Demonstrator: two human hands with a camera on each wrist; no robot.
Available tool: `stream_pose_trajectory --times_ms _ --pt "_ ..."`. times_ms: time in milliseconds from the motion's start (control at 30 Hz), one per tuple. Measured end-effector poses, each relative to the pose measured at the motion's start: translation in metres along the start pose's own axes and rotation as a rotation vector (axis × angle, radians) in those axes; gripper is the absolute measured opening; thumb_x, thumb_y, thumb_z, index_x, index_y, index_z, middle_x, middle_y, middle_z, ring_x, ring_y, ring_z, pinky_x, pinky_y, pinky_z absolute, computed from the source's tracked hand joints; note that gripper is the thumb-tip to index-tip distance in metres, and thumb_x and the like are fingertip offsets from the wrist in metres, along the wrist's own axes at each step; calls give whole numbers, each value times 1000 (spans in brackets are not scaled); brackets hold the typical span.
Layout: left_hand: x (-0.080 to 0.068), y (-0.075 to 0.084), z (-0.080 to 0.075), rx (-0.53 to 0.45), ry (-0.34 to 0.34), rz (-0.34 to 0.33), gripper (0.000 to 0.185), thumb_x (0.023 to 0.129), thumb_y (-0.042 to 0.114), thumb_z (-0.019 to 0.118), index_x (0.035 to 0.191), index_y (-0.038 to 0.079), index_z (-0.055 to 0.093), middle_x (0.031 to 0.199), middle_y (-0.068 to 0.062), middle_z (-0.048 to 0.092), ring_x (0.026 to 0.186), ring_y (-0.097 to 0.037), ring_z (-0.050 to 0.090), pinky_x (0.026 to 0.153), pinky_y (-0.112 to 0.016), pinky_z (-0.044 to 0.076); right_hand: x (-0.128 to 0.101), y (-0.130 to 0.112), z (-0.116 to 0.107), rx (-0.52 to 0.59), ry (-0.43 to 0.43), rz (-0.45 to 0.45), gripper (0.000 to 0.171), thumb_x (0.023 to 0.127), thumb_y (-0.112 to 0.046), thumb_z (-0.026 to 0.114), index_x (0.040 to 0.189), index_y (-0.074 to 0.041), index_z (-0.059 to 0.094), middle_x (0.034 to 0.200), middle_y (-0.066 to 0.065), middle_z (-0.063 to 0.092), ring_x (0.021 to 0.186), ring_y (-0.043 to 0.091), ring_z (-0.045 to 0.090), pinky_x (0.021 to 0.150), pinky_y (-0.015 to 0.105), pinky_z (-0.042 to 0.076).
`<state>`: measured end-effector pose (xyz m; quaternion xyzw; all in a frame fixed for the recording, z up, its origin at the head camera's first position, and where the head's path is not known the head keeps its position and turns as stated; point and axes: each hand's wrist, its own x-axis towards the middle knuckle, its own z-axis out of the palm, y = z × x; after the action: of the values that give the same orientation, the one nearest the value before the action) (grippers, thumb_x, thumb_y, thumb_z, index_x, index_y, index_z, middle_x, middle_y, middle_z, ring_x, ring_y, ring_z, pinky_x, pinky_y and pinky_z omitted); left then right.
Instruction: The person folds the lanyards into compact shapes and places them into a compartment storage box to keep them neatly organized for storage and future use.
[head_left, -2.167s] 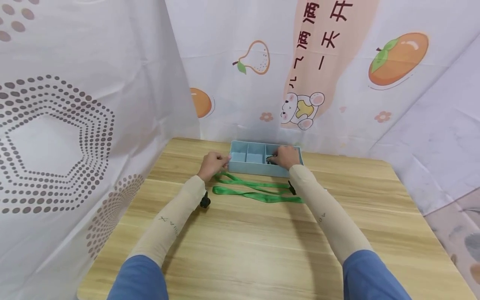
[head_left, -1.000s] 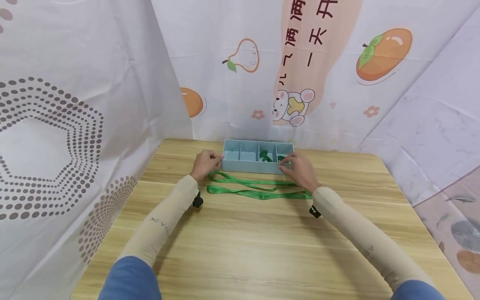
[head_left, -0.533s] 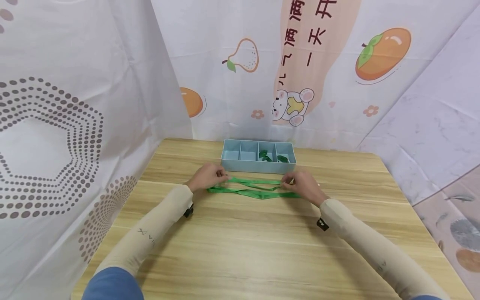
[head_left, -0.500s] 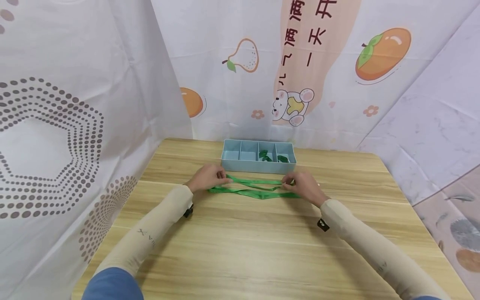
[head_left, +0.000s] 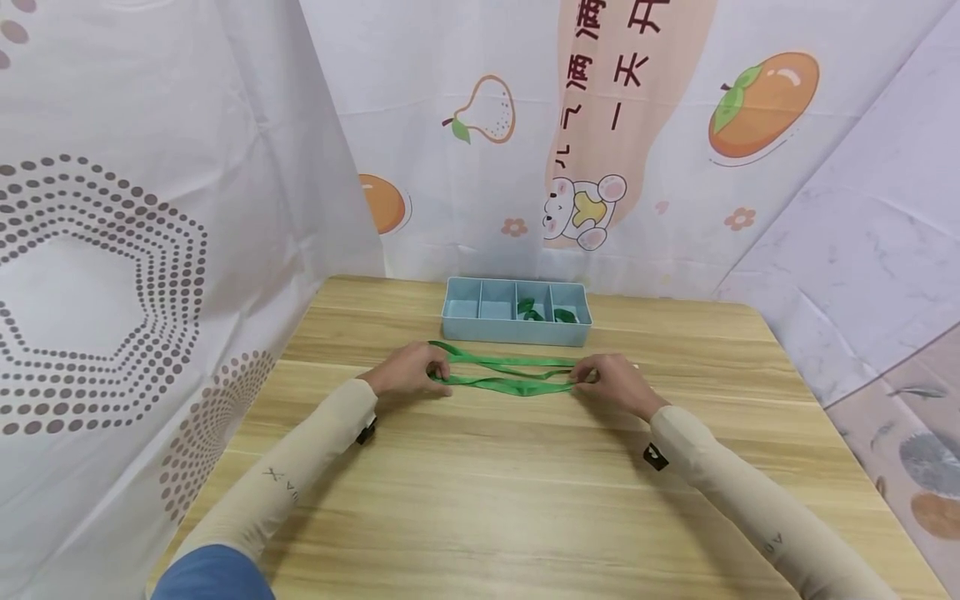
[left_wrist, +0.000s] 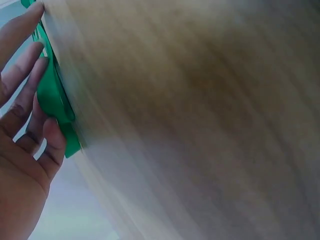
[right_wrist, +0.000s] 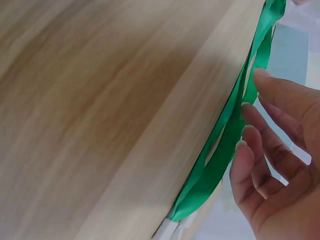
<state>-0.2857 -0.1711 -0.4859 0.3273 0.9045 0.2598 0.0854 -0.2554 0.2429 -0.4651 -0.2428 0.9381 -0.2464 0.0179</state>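
Two green ribbon straps lie lengthwise on the wooden table in the head view, a front strap point(head_left: 521, 388) and a back strap point(head_left: 517, 362). My left hand point(head_left: 408, 369) is at their left end, thumb and fingers apart around the front strap. In the left wrist view its fingertips come right up to the green strap point(left_wrist: 52, 100). At the right end is my right hand point(head_left: 617, 383), fingers bent loosely beside the front strap. The right wrist view shows a gap between its thumb and fingers, and a white end piece point(right_wrist: 167, 228) on the strap.
Behind the straps stands a light blue box point(head_left: 517, 332) with several compartments. Dark green coiled pieces point(head_left: 529, 310) lie in its third compartment, others point(head_left: 565, 316) in the rightmost. A printed curtain point(head_left: 450, 225) hangs at the table's point(head_left: 487, 500) back edge.
My right hand has left the box's right compartment, where a green piece now lies. Both hands have moved down toward me, from the box past the back strap to the front strap.
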Motion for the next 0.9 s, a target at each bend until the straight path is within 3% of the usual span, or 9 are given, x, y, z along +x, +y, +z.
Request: stream_pose_trajectory --times_ms 133,367,467,700,900 --pt "-1 -1 1 -32 3 14 15 89 28 85 83 27 71 87 13 64 79 -9 59 74 -30 52 -3 11 -2 0 -23 -10 17 86 -10 85 103 -10 80 97 2 75 90 22 70 81 46 57" --pt "-3 -5 2 -66 13 -6 19 85 36 86 89 24 71 87 12 65 81 -9 60 74 -29 53 -12 24 -15 -20 -71 39 24 86 -7 83 110 -6 78 105 9 73 103 34 69 89 55 54" --pt "-5 -6 0 -74 8 -13 18 86 31 87 90 22 71 85 10 65 80 -10 60 74 -30 53 -17 31 -20 -32 -77 58 22 87 -6 82 109 -6 78 108 11 73 103 36 69 91 58 52" --pt "-8 -4 -5 -28 -5 -25 13 96 16 75 85 21 70 84 9 65 77 -9 60 72 -29 53 -22 44 -24 -38 -67 94 3 89 -8 79 92 -8 78 91 2 73 86 22 67 81 49 54" --pt "-13 -10 -10 -72 42 -83 5 101 14 63 105 10 65 94 1 68 83 -13 62 78 -33 53 -27 54 -32 45 -67 130 6 96 -12 73 92 -9 72 88 2 71 75 16 63 70 36 52"
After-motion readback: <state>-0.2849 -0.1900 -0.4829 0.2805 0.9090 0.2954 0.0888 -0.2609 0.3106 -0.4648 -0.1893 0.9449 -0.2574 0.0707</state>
